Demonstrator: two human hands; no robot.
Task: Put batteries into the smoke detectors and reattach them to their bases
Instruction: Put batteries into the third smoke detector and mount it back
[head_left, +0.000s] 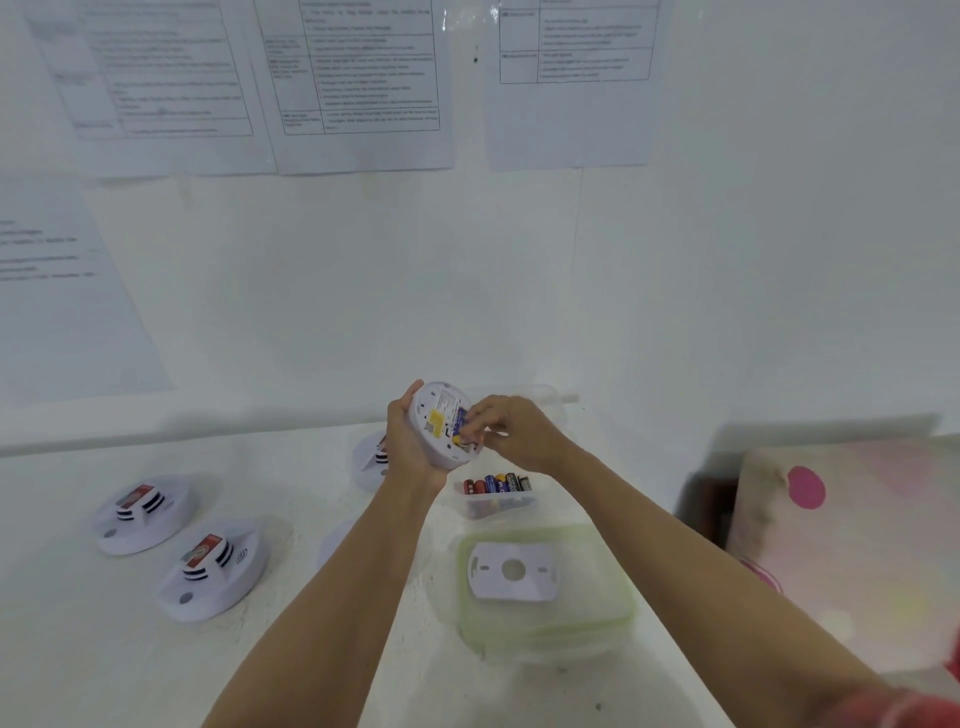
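Blurred printed sheets (358, 78) are hanging across the top of the frame, their text unreadable. The white table (104, 649) is filling the lower frame. At lower centre, a green-rimmed container (618, 618) is carrying a white base plate (511, 571). At lower left, two smoke detectors (143, 514) (213, 569) are sitting; a third (371, 460) is half hidden behind the left wrist. Mid-frame, the left hand (410, 441) is gripping an upturned detector (444, 423) while the right hand (511, 428) is pinching a blue-and-yellow battery (460, 423) at its compartment. Below, a clear tub of batteries (496, 491) is resting.
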